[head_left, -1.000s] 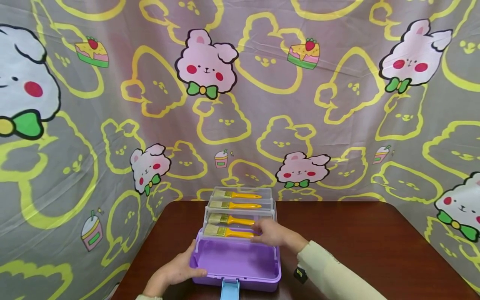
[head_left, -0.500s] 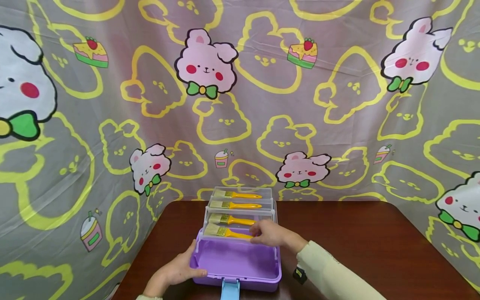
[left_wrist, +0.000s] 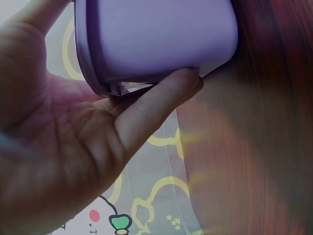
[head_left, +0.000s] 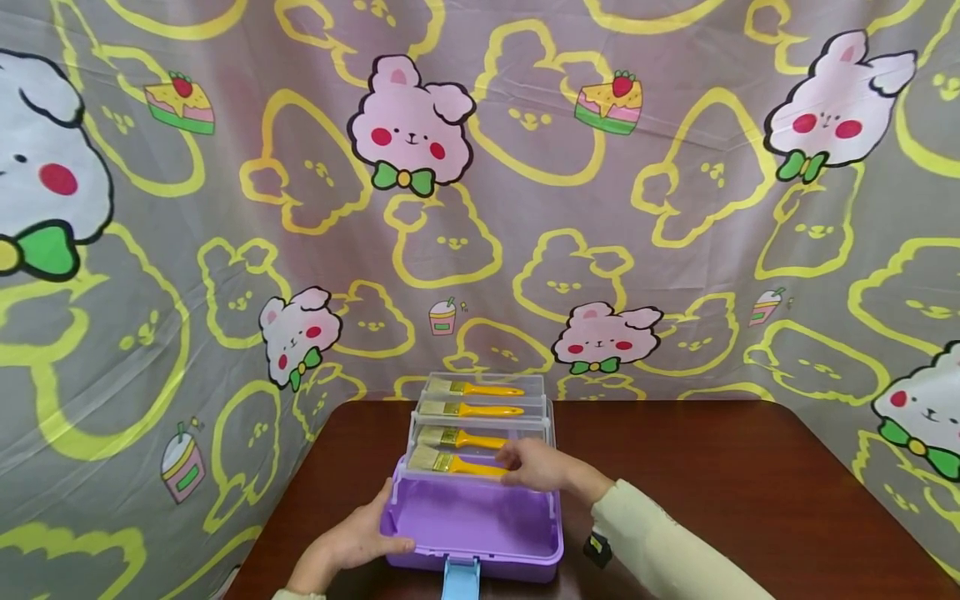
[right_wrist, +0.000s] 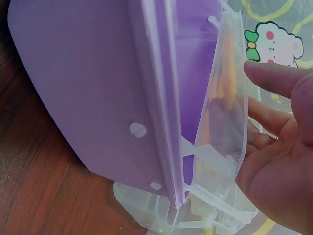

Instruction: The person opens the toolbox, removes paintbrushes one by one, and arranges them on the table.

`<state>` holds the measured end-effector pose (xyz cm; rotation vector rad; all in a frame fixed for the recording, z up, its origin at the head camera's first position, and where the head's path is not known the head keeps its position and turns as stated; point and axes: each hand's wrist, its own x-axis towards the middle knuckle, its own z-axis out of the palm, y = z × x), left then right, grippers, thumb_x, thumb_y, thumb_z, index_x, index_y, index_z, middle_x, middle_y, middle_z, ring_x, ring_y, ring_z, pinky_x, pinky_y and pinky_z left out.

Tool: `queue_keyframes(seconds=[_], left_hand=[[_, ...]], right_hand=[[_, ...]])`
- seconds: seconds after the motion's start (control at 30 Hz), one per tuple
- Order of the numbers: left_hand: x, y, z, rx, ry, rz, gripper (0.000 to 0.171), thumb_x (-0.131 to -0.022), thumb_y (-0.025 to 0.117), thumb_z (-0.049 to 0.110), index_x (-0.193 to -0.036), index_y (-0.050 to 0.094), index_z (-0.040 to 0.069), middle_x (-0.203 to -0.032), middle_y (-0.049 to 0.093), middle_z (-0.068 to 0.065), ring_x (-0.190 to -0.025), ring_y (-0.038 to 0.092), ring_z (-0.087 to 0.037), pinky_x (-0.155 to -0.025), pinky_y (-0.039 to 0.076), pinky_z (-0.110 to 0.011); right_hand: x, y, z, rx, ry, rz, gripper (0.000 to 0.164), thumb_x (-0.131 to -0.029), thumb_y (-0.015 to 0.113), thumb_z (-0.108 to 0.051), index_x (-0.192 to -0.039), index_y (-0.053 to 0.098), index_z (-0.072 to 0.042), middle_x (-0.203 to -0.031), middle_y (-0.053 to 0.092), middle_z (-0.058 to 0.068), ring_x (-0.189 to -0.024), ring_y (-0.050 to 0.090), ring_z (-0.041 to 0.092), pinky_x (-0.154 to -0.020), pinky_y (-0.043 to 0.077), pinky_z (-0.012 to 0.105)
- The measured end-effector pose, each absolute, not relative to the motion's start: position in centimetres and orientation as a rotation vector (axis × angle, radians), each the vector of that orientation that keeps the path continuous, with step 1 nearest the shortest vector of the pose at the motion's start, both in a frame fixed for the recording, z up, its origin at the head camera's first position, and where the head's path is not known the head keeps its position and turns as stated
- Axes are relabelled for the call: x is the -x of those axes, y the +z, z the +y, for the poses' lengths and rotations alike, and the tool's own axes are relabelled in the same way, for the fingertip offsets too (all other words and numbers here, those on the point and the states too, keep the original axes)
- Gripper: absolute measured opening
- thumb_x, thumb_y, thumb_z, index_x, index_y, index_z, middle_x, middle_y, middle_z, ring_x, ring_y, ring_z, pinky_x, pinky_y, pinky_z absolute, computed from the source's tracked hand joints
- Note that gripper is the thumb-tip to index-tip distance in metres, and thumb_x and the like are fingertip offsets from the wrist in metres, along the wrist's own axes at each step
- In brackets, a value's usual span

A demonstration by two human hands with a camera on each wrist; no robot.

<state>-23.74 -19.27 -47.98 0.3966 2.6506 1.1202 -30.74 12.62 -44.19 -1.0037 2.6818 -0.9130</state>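
Observation:
A purple plastic toolbox (head_left: 474, 518) stands with its lid back and its clear stepped trays (head_left: 420, 446) raised behind the bin. Several paintbrushes with yellow handles lie crosswise there, bristles to the left. My left hand (head_left: 356, 533) holds the box's left end, thumb over the front rim; in the left wrist view its fingers lie along the purple side. My right hand (head_left: 542, 465) is at the handle end of the front paintbrush (head_left: 472, 469). In the right wrist view, its thumb stands apart from the handle (right_wrist: 228, 73), and some fingers show through the clear tray wall.
A light blue latch (head_left: 461, 577) hangs from the box's front. On the brown wooden table (head_left: 675, 467), a small black object (head_left: 597, 548) lies right of the box, partly behind the sleeve. A grey cartoon curtain (head_left: 510, 250) closes off the back and sides.
The front brush's handle shifts slightly at the right fingertips, and the brush behind it also shifts a little. My left hand and the toolbox stay in place.

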Motion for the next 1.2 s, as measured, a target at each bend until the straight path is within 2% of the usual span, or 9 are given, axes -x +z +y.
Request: queue_keyframes(seconds=[0.4, 0.7, 0.97, 1.2], left_hand=[[23.7, -47.9, -19.2, -0.402, 1.114, 2.649, 0.113, -0.077, 0.078, 0.037, -0.145, 0.004, -0.013, -0.134, 0.037, -0.04, -0.118, 0.046, -0.045, -0.097, 0.032, -0.062], [23.6, -47.7, -19.1, -0.42, 1.111, 2.659, 0.113, -0.076, 0.078, 0.038, -0.145, 0.004, -0.013, -0.134, 0.037, -0.04, -0.118, 0.047, -0.045, -0.096, 0.033, -0.061], [23.6, -47.7, -19.2, -0.425, 1.118, 2.651, 0.112, -0.077, 0.078, 0.037, -0.145, 0.004, -0.013, -0.132, 0.04, -0.039, -0.116, 0.049, -0.044, -0.096, 0.033, -0.061], [23.6, -47.7, -19.2, -0.434, 1.117, 2.654, 0.113, -0.077, 0.078, 0.038, -0.145, 0.004, -0.013, -0.132, 0.039, -0.04, -0.116, 0.049, -0.045, -0.096, 0.034, -0.061]], right_hand=[[30.6, -44.1, 12.1, 1.023, -0.953, 2.731, 0.035, -0.079, 0.074, -0.011, -0.112, 0.066, 0.0, -0.096, 0.069, 0.006, -0.086, 0.064, 0.02, -0.074, 0.051, 0.03], [30.9, -43.7, 11.6, 1.0, -1.036, 2.754, 0.028, -0.082, 0.072, -0.007, -0.108, 0.068, 0.001, -0.097, 0.069, 0.008, -0.091, 0.063, 0.021, -0.078, 0.051, 0.034], [30.9, -43.5, 10.8, 0.971, -1.028, 2.837, 0.025, -0.081, 0.069, -0.004, -0.105, 0.07, -0.002, -0.098, 0.068, 0.007, -0.088, 0.061, 0.019, -0.074, 0.05, 0.032], [31.0, -43.4, 10.3, 0.951, -1.034, 2.875, 0.027, -0.079, 0.069, -0.003, -0.106, 0.07, 0.0, -0.101, 0.068, 0.009, -0.095, 0.061, 0.023, -0.08, 0.049, 0.036]])
